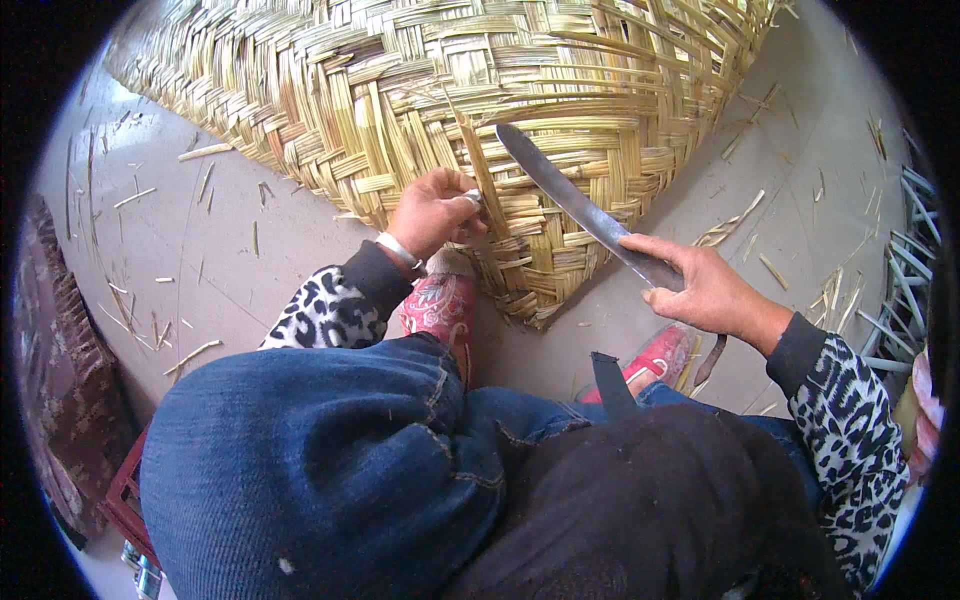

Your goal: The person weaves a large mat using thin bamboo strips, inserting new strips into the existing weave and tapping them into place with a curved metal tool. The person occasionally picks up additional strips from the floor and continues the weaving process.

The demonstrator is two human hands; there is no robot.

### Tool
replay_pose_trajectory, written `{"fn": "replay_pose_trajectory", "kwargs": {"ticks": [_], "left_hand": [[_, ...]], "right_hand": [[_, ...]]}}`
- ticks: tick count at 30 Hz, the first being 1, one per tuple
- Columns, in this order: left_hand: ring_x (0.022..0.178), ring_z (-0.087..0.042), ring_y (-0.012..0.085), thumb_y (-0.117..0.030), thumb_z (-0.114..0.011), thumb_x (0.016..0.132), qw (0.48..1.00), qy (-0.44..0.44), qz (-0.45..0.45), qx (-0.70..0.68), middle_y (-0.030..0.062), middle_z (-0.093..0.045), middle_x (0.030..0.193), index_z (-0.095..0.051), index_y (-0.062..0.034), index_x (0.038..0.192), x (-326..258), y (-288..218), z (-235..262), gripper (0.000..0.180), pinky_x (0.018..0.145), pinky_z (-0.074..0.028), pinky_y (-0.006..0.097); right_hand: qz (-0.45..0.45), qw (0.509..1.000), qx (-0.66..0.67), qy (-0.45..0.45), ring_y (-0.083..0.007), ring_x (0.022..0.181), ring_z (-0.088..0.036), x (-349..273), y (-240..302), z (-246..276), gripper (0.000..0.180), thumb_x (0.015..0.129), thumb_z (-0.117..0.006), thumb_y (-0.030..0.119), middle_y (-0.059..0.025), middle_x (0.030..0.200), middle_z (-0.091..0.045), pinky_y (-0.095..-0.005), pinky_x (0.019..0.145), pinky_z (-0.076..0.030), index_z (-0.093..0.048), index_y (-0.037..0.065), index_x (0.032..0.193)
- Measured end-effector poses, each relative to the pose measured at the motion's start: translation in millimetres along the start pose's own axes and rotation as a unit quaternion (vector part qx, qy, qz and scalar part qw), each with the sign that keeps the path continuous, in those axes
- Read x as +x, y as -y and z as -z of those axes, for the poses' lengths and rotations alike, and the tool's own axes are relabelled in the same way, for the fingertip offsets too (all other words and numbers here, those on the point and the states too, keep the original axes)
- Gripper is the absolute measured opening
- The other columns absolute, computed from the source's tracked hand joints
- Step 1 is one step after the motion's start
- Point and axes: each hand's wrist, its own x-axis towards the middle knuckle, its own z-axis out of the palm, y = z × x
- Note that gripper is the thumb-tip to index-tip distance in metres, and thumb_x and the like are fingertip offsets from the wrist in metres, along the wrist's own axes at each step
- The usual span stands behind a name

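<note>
Knife (580,205), tip up-left, diagonal

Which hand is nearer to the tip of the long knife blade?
Left. The left hand pinches a strip on the woven bamboo mat just beside the knife tip; the right hand holds the handle end, farther away.

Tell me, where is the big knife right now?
In the head view, the knife is right of centre, held in the right hand, its blade tip lying against the woven bamboo mat beside the left hand.
</note>
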Motion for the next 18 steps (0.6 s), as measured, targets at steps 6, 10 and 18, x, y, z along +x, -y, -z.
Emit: {"fn": "replay_pose_trajectory", "kwargs": {"ticks": [6,10,18], "left_hand": [[0.07,-0.07,0.0172,-0.009,-0.068,0.089,0.994,-0.03,-0.026,0.098,0.01,-0.068,0.09,-0.057,0.0051,0.107,-4,-1,-7,0.025,0.058,-0.057,0.028],[0.066,-0.068,0.0187,-0.018,-0.073,0.085,0.952,-0.107,-0.094,0.27,0.0135,-0.067,0.078,-0.061,0.0046,0.094,13,4,-15,0.028,0.056,-0.054,0.032],[0.059,-0.065,0.0151,-0.016,-0.067,0.089,0.98,-0.094,-0.09,0.151,0.0094,-0.067,0.074,-0.061,0.0028,0.087,2,10,-7,0.02,0.053,-0.05,0.03]], "right_hand": [[-0.044,0.996,-0.074,-0.005,-0.0336,0.077,-0.068,3,6,0,0.062,0.081,-0.063,0.02,-0.021,0.092,-0.069,-0.0403,0.073,-0.054,-0.051,0.018,0.141],[-0.059,0.995,-0.084,0.003,-0.0345,0.085,-0.068,11,14,2,0.063,0.081,-0.064,0.018,-0.021,0.1,-0.067,-0.0408,0.078,-0.053,-0.05,0.019,0.142],[-0.098,0.991,-0.087,0.029,-0.0323,0.105,-0.068,16,22,6,0.065,0.081,-0.066,0.012,-0.0209,0.123,-0.065,-0.0371,0.093,-0.051,-0.049,0.017,0.143]]}}
